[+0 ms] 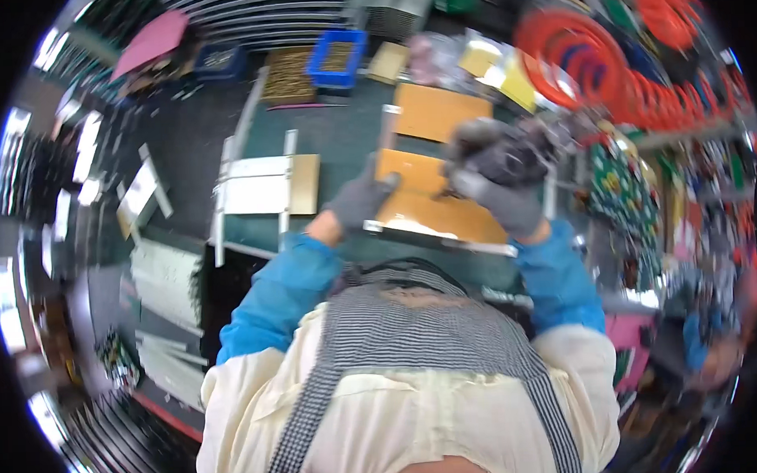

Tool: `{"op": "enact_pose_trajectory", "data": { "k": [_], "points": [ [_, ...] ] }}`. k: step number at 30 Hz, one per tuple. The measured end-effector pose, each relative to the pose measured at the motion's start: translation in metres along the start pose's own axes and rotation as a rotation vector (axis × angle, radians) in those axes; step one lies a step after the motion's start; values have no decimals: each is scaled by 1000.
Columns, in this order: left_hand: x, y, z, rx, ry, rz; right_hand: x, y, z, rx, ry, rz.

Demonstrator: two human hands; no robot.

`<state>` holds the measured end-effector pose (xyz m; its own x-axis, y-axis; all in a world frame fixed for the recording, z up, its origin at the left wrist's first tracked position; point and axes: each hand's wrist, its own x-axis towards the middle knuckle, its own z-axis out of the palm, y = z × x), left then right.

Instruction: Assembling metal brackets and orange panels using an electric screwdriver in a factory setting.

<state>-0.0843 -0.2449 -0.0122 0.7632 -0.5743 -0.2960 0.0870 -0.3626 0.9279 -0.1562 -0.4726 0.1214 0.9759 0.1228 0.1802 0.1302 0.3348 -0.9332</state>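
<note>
L hand (359,200), grey glove, lies flat w/ fingers spread on the near edge of an orange-brown board (431,203), not clasping it. Board is flat, rectangular, pale metal strip along its near side. R hand (500,178), gloved, is closed round a dark blurred tool (509,153), raised just above board's right end.

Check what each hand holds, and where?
Left hand rests on the near edge of the orange board. Right hand grips a dark tool from below; exact hold too blurred to tell.
</note>
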Motion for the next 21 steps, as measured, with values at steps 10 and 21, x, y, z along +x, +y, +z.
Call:
{"op": "enact_pose_trajectory", "data": {
  "k": [10, 21],
  "points": [
    [-17, 29, -7, 77, 32, -86, 10, 1, 13, -51, 6, 80],
    [2, 13, -41, 62, -4, -92, 4, 8, 12, -174, 11, -36]
  ]
}}
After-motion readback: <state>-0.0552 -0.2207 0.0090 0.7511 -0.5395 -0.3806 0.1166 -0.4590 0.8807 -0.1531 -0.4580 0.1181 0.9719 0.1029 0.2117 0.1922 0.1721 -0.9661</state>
